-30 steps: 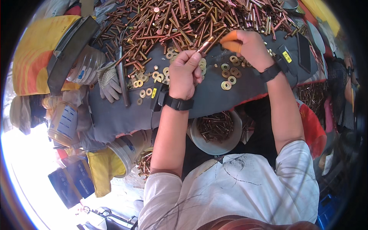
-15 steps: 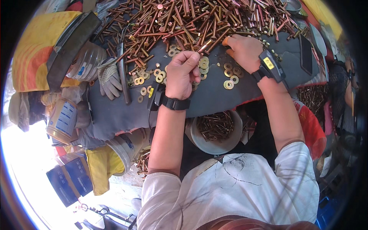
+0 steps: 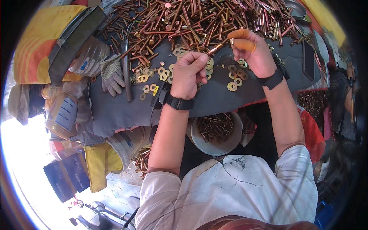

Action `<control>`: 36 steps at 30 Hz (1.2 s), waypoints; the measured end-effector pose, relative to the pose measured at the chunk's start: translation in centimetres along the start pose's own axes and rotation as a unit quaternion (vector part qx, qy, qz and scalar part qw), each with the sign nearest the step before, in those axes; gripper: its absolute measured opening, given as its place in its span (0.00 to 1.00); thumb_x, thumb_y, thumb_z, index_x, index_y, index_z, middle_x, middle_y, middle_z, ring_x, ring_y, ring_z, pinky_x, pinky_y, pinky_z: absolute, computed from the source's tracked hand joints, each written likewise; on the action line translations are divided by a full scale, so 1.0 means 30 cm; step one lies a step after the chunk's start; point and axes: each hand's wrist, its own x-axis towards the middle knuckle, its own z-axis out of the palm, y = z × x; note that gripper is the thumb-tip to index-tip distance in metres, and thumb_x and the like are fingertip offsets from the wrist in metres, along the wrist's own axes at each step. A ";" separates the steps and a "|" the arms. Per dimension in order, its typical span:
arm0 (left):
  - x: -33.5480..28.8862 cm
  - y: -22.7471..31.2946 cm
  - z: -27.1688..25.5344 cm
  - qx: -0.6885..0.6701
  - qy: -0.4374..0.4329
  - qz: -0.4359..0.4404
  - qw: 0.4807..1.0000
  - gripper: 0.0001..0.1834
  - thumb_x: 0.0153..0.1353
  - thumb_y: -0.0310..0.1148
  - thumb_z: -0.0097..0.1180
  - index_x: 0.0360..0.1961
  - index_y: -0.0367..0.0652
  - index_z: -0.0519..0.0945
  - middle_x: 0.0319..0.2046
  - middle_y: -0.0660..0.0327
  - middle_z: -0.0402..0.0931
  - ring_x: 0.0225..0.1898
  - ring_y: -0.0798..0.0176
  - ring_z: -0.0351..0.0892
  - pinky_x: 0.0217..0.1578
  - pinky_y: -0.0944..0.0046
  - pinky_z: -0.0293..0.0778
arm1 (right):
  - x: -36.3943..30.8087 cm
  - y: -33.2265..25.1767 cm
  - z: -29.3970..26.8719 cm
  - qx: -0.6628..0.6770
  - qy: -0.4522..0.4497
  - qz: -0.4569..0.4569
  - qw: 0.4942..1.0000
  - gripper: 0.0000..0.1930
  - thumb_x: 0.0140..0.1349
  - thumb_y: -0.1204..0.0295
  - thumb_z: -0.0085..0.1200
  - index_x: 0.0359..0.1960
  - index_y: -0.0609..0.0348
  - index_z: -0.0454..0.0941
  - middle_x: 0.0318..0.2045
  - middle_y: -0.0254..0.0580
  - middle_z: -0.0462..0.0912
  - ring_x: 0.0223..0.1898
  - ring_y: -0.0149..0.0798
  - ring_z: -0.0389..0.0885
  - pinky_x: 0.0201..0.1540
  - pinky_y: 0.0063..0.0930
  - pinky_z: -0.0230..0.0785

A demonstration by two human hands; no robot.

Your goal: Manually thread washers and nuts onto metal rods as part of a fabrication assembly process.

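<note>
My left hand [image 3: 188,73] is closed in a pinch on a copper-coloured bolt [image 3: 216,48], which points up and to the right above the grey mat. Facing the bolt's far end, my right hand [image 3: 256,53] wears orange finger covers and pinches a small brass-coloured nut [image 3: 232,41]. A narrow gap shows between nut and bolt. Loose flat washers [image 3: 165,73] lie just left of my left hand, and more washers [image 3: 232,76] lie below my right hand. Part of the washer pile is hidden behind my left hand.
A large heap of bolts [image 3: 184,23] covers the far side of the grey mat [image 3: 126,115]. A metal tube [image 3: 127,73] and a striped glove [image 3: 111,74] lie to the left, a phone [image 3: 308,59] to the right. Below the edge stands a bucket [image 3: 216,150] of bolts.
My right hand has risen from the small nuts on the mat and turned toward the bolt, now pinching a nut. My left hand has shifted slightly right, still holding the bolt.
</note>
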 end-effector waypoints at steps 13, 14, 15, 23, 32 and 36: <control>0.000 0.003 0.002 0.010 0.007 -0.003 1.000 0.08 0.60 0.34 0.57 0.32 0.40 0.76 0.23 0.67 0.72 0.20 0.76 0.71 0.17 0.76 0.72 | -0.037 -0.035 0.099 -0.325 -0.008 -0.225 0.918 0.10 0.55 0.83 0.55 0.40 0.63 0.77 0.33 0.33 0.78 0.37 0.25 0.77 0.41 0.18 0.70; -0.001 0.004 0.002 0.021 0.010 -0.006 1.000 0.08 0.60 0.34 0.58 0.31 0.40 0.76 0.22 0.67 0.72 0.19 0.76 0.70 0.17 0.76 0.72 | -0.037 -0.040 0.108 -0.354 -0.010 -0.250 0.901 0.09 0.55 0.83 0.55 0.38 0.63 0.78 0.33 0.34 0.78 0.36 0.25 0.77 0.40 0.18 0.70; -0.001 0.003 0.002 0.021 0.011 -0.005 1.000 0.08 0.60 0.34 0.58 0.31 0.40 0.76 0.22 0.67 0.72 0.19 0.76 0.70 0.17 0.76 0.72 | -0.040 -0.042 0.114 -0.382 -0.011 -0.274 0.882 0.08 0.55 0.83 0.56 0.37 0.63 0.78 0.32 0.34 0.78 0.35 0.25 0.77 0.39 0.17 0.70; -0.008 -0.006 0.038 0.016 0.026 0.001 1.000 0.07 0.59 0.31 0.58 0.30 0.39 0.76 0.19 0.67 0.71 0.16 0.74 0.70 0.17 0.76 0.72 | -0.043 -0.048 0.110 -0.315 0.074 0.036 0.945 0.07 0.55 0.74 0.60 0.34 0.63 0.78 0.28 0.35 0.79 0.26 0.24 0.75 0.33 0.15 0.70; -0.013 0.010 0.018 0.007 0.023 0.004 1.000 0.07 0.56 0.29 0.60 0.30 0.38 0.76 0.21 0.67 0.71 0.19 0.75 0.71 0.16 0.74 0.73 | -0.023 -0.037 0.107 -0.259 -0.026 -0.189 0.947 0.08 0.56 0.77 0.58 0.37 0.63 0.77 0.35 0.33 0.79 0.35 0.24 0.77 0.38 0.17 0.70; -0.013 0.006 0.024 -0.009 0.012 0.002 1.000 0.06 0.56 0.29 0.60 0.30 0.38 0.76 0.21 0.67 0.71 0.19 0.75 0.71 0.17 0.74 0.73 | -0.022 -0.038 0.053 -0.346 -0.024 -0.090 0.934 0.07 0.55 0.76 0.59 0.35 0.63 0.77 0.38 0.35 0.79 0.39 0.27 0.78 0.41 0.19 0.70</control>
